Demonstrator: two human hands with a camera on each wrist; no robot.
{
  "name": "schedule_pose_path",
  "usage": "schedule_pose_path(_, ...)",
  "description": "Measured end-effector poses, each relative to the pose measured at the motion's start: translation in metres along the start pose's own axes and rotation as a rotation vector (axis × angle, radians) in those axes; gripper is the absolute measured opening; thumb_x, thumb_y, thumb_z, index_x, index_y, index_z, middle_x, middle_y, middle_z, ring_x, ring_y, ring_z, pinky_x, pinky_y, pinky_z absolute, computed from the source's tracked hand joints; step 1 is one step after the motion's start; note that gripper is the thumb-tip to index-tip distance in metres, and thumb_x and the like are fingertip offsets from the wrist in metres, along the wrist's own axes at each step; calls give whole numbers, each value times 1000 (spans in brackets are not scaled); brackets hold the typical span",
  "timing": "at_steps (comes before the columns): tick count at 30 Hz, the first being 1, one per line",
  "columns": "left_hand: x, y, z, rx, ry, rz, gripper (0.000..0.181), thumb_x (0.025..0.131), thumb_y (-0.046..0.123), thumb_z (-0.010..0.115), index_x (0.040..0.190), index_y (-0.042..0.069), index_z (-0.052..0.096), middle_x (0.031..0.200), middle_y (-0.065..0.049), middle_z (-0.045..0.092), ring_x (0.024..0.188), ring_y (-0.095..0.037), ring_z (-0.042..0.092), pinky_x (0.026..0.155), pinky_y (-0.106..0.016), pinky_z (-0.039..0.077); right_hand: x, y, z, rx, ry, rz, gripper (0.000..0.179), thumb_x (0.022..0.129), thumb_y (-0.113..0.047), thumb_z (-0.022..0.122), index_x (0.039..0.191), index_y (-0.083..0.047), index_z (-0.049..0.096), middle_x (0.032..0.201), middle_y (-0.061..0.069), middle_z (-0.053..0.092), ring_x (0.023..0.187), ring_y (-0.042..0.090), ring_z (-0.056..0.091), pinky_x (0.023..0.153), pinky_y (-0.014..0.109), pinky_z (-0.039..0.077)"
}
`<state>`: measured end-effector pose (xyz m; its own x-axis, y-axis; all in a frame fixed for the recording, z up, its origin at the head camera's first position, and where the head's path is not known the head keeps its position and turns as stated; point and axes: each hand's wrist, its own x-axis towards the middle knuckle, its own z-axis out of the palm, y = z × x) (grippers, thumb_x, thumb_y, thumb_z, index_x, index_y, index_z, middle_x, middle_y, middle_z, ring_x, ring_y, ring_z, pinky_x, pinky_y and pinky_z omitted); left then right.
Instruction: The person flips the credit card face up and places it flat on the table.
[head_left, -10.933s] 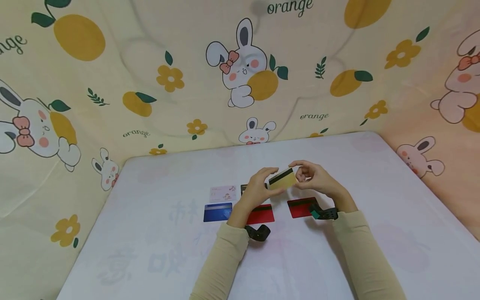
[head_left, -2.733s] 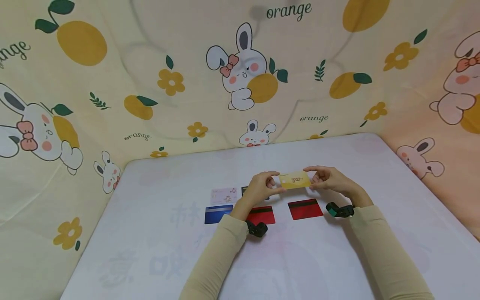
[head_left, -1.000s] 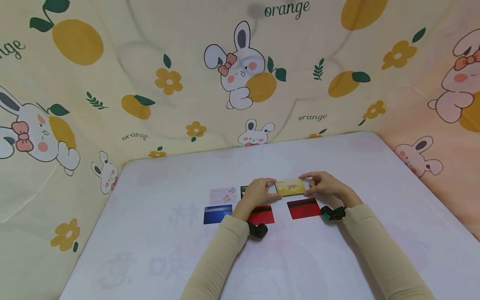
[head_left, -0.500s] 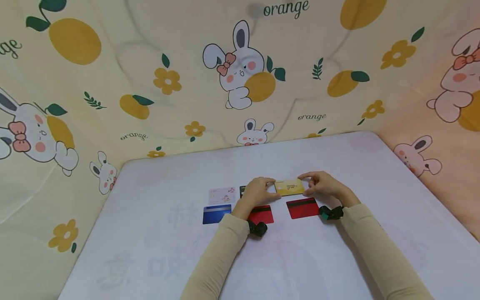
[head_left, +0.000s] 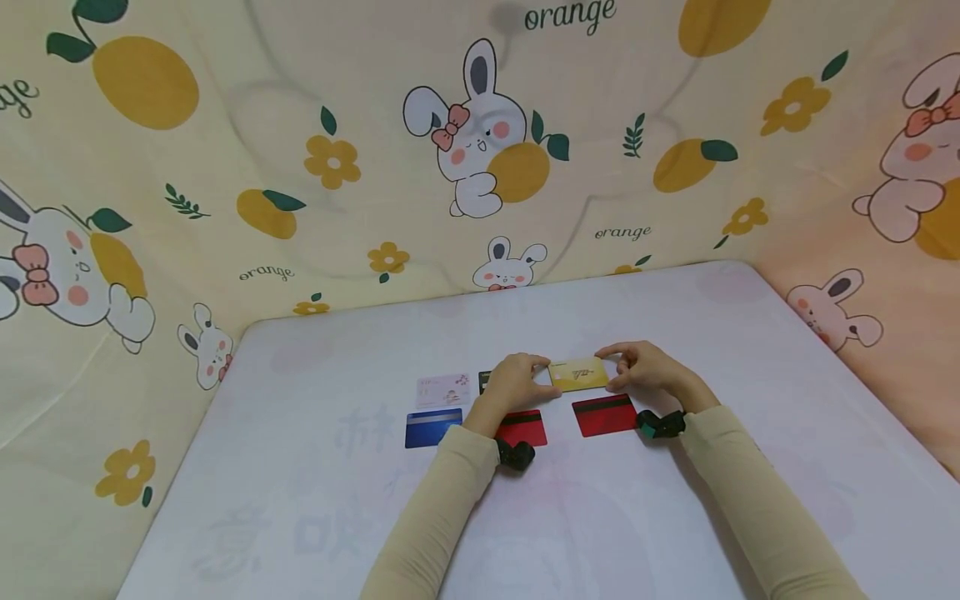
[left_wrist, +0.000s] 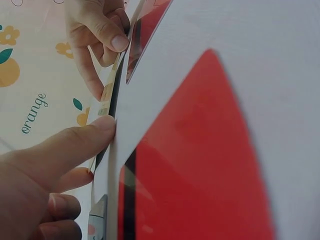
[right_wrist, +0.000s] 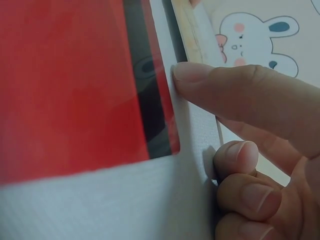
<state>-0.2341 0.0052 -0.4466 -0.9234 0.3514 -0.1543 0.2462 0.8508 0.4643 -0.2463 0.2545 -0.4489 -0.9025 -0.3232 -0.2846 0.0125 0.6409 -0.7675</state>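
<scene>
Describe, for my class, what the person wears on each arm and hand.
The left sleeve and right sleeve are long, plain beige. The left hand and right hand are gloveless. A black left wrist camera matches the black right wrist camera, which also shows a green patch. No cables are visible.

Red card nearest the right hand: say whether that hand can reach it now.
Probably yes: the red card lies close to the right hand with nothing on top, though that hand holds the yellow card.
</scene>
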Motion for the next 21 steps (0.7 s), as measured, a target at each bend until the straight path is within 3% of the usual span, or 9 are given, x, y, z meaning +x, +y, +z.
schedule_pose_path(12, 2, -1, 3, 15, 14, 0, 57, 81, 45, 74, 132, 23, 60, 126, 0, 65, 115, -17, 58, 102, -36, 47, 0, 2, -1, 18, 1, 6, 66, 77, -14, 78, 135, 2, 52, 69, -2, 43, 68, 10, 41, 63, 24, 32)
schedule_pose_path(21, 2, -1, 3, 18, 14, 5, 57, 82, 44, 73, 133, 23, 59, 123, -1, 66, 110, -16, 58, 99, -35, 48, 2, 4, -1, 10, 12, 16, 63, 77, -15, 78, 133, 1, 53, 68, -2, 42, 69, 11, 41, 62, 24, 31)
